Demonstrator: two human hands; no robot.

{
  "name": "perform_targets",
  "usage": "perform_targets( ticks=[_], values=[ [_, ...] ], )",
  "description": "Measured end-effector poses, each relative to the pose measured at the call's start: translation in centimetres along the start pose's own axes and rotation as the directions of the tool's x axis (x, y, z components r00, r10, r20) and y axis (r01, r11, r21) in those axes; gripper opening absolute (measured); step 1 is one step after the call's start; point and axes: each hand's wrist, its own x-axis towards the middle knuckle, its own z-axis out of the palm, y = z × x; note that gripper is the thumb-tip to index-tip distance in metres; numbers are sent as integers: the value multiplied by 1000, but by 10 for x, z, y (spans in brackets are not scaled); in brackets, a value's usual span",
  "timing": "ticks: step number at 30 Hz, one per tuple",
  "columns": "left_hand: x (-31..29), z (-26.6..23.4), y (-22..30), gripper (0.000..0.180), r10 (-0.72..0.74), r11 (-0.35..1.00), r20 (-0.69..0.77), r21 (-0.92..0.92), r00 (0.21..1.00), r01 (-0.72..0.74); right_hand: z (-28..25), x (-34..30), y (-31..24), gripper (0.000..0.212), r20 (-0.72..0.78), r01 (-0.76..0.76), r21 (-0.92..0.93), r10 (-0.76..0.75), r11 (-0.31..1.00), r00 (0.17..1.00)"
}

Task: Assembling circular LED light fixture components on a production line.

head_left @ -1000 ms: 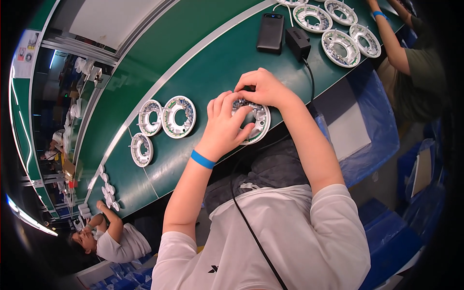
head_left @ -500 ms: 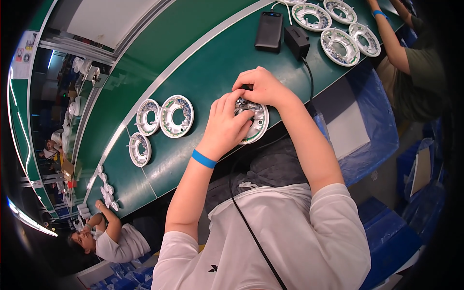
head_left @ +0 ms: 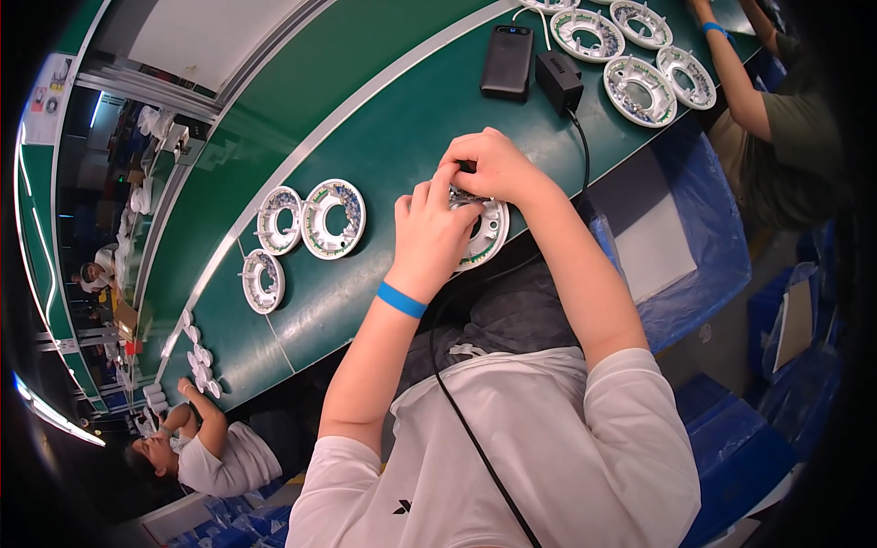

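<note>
Curling over the left side of a white ring-shaped housing (head_left: 498,230), the left hand (head_left: 427,230) is partly closed, its thumb reaching across the ring's middle; whether it grips the ring cannot be told. The right hand (head_left: 493,170) is just beyond, fingers bent inward so that their tips meet the left hand's; a dark spot shows between them, too small to tell whether something is held. The housing is at the near edge of a green table (head_left: 384,269), largely covered by the hands. A blue wristband (head_left: 402,300) circles the left wrist. To the left lie three similar rings (head_left: 315,219), close together. Farther off to the right are a black rectangular box (head_left: 507,62) and, just beside it, a black adapter (head_left: 559,82) with a cable (head_left: 586,151); more white rings (head_left: 617,87) lie right of these, near a person in a dark green top (head_left: 795,137). At the table's left end, small white parts (head_left: 203,356) lie by another person in a white top (head_left: 228,457).
</note>
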Motion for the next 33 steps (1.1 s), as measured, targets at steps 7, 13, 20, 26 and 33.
perform_targets(
  ticks=[7, 13, 20, 26, 33],
  values=[
    [11, 15, 12, 8, -162, 983, -124, 64, 979, 171, 1, 1, 0, 12, -8, -1, -14, 0, 1000, 1000],
    [13, 13, 13, 9, -195, 978, -93, 57, 976, 201, 1, 1, -2, 13, -9, -12, -4, 12, 1000, 1000],
    [4, -1, -3, 13, -21, 1000, -16, -1, 1000, 21, 1, 0, 0, 14, -5, -16, -7, 16, 1000, 1000],
    [-1, -2, -1, 19, -24, 999, -24, 43, 999, 25, -2, 3, -4, 13, 18, -30, -17, 30, 999, 999],
    [-23, -16, 0, 44, -28, 997, -72, 72, 997, 33, -4, 3, -8, 11, 16, -102, 35, 102, 994, 995]
  ],
)
